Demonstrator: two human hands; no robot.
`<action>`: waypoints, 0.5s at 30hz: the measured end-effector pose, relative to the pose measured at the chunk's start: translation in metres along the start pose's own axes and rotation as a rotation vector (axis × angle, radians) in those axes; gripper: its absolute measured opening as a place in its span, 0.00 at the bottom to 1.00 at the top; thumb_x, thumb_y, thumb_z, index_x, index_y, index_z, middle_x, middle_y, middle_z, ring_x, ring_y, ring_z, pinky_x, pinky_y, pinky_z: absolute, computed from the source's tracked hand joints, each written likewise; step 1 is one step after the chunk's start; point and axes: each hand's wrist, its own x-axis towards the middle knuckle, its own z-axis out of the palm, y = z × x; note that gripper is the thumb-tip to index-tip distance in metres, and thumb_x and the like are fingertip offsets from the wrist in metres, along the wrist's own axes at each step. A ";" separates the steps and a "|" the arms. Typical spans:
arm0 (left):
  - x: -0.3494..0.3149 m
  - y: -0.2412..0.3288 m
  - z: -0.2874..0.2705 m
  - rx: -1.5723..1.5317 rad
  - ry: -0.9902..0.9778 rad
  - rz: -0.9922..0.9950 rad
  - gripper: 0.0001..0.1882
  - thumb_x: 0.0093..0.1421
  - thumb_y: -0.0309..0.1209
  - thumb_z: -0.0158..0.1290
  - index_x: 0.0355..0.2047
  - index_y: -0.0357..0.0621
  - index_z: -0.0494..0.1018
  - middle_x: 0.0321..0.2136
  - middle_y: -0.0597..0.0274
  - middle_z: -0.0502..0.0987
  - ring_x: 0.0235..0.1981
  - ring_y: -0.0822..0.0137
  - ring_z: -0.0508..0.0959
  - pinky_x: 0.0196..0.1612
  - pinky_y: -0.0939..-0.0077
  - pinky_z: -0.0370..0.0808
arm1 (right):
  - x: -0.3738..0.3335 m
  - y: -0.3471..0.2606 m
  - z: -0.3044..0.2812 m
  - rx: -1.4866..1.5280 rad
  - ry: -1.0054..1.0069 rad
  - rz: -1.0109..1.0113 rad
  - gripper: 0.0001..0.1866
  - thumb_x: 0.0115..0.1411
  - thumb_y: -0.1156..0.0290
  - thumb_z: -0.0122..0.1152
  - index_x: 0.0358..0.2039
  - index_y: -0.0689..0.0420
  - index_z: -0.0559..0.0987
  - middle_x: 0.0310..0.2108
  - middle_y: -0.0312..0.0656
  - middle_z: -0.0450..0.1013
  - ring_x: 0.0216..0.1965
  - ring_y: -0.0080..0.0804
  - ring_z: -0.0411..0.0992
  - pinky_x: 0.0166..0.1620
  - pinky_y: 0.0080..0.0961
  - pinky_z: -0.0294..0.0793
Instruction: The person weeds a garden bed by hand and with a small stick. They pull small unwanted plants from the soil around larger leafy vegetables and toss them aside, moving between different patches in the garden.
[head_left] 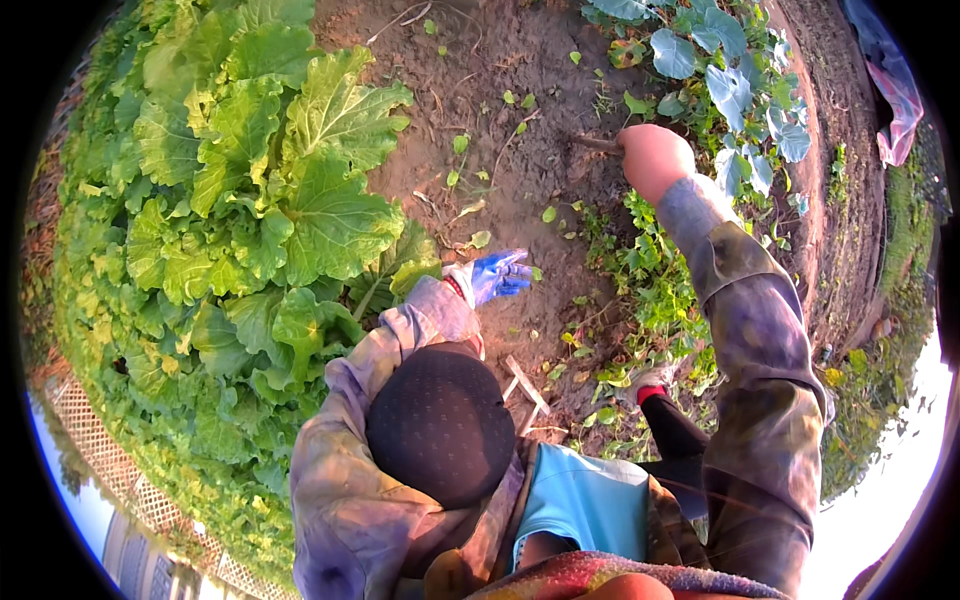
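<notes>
My right hand (657, 162), bare, is closed in a fist at the upper right. Out of its left side sticks a short brown stick-like tool (598, 144), pointing left just over the soil; its far end blends into the earth, and its kind is unclear. My left hand (497, 276) wears a blue and white glove. Its fingers stretch to the right, slightly apart, low over the bare soil (500, 200). A small green leaf (537, 273) shows at its fingertips; whether they touch it I cannot tell. Large leafy greens (330, 215) stand close by my left wrist.
Dense greens fill the left side, with a lattice fence (110, 440) beyond. Blue-green broad-leaved plants (730, 95) grow at the upper right. Low green plants (650, 280) lie under my right arm. My dark-clad knee (440, 425) is near; pale sticks (525, 388) lie beside it.
</notes>
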 end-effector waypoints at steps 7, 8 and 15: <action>0.002 0.016 0.011 0.015 0.015 -0.014 0.26 0.64 0.44 0.46 0.61 0.53 0.60 0.53 0.56 0.70 0.50 0.61 0.73 0.51 0.66 0.70 | -0.012 -0.024 0.017 -0.065 -0.042 -0.022 0.11 0.53 0.74 0.55 0.36 0.49 0.81 0.30 0.42 0.77 0.36 0.42 0.77 0.39 0.36 0.76; 0.003 0.019 0.012 0.020 0.041 -0.028 0.26 0.64 0.45 0.46 0.61 0.53 0.60 0.53 0.56 0.70 0.50 0.61 0.74 0.51 0.66 0.70 | -0.004 -0.016 0.016 -0.061 -0.021 -0.019 0.11 0.52 0.74 0.56 0.36 0.48 0.81 0.30 0.42 0.77 0.36 0.42 0.77 0.38 0.37 0.76; 0.008 0.023 0.017 0.022 0.065 0.028 0.28 0.63 0.47 0.47 0.61 0.53 0.59 0.53 0.55 0.70 0.50 0.60 0.74 0.50 0.66 0.71 | 0.070 0.066 -0.012 0.088 -0.050 -0.065 0.13 0.48 0.68 0.62 0.36 0.46 0.83 0.32 0.40 0.78 0.37 0.40 0.76 0.40 0.35 0.75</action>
